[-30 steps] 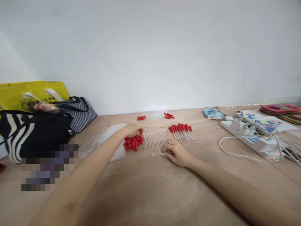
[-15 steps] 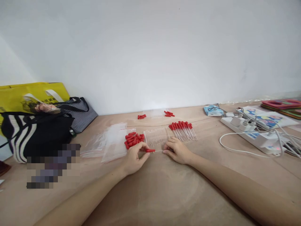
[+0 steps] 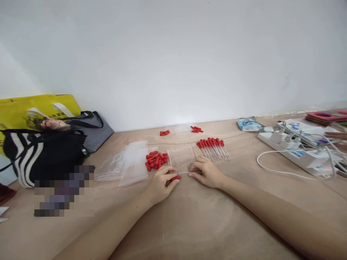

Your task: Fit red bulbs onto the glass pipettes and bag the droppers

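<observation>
My left hand (image 3: 162, 183) is closed in a pinch around a red rubber dropper bulb (image 3: 175, 177), its narrow end pointing right. Facing it, my right hand (image 3: 206, 172) pinches a thin clear dropper tube (image 3: 184, 173) that lies level. The tube's left end is close to my left fingertips and just above the bulb; whether they touch I cannot tell. Behind my left hand is a pile of loose red bulbs (image 3: 156, 160). A row of bare clear tubes (image 3: 181, 156) lies beyond both hands. Right of that row are several droppers with red bulbs fitted (image 3: 213, 148).
Clear zip bags (image 3: 132, 164) lie left of the bulbs. Farther back are small red bulb groups (image 3: 164, 133) and tubes. Bags (image 3: 51, 155) stand at left. On the right are a power strip (image 3: 295, 153), cables and a blue mask (image 3: 248, 125). Fingerlike shapes show at the right edge.
The bulb in my left hand has dropped slightly below the tube's line, and my left fingers now cover more of it. My view has shifted a little. A fingerlike shape has appeared at far right.
</observation>
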`<state>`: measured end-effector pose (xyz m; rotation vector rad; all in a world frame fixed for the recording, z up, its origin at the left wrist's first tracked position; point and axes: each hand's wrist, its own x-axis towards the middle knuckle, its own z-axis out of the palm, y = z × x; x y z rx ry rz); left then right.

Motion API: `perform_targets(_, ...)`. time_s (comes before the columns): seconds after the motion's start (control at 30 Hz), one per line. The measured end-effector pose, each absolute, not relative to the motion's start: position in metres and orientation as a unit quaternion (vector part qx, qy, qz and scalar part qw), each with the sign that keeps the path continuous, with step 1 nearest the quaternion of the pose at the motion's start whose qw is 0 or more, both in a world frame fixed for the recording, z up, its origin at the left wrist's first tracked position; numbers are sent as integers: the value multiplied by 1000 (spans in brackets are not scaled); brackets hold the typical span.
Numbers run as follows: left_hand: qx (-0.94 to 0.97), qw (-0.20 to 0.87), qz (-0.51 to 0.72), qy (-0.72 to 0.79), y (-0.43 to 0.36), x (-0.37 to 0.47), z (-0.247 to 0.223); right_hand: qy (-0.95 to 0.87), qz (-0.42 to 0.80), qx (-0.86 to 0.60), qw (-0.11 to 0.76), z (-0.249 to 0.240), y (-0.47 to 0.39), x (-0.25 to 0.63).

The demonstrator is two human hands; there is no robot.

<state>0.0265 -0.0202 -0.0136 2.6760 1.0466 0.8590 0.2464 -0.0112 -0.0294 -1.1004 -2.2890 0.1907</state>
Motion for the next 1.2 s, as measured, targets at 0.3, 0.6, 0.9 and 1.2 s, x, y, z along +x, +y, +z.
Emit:
perform_targets(0.3,884,17,285,370,-20,27,-13,-838,46,-463,287,-30,-14,243)
perform_targets(0.6,885,11,281,372,-16,25,-18,-839,53,-449,304,-30,-18,239)
perform_targets(0.9,872,70,295,383,-17,28,-13,-871,40,-383,305,-26,-23,238)
perform_targets(1.2,862,118,329,368,-19,28,-11,-893,-21,-350,283,-27,-23,237)
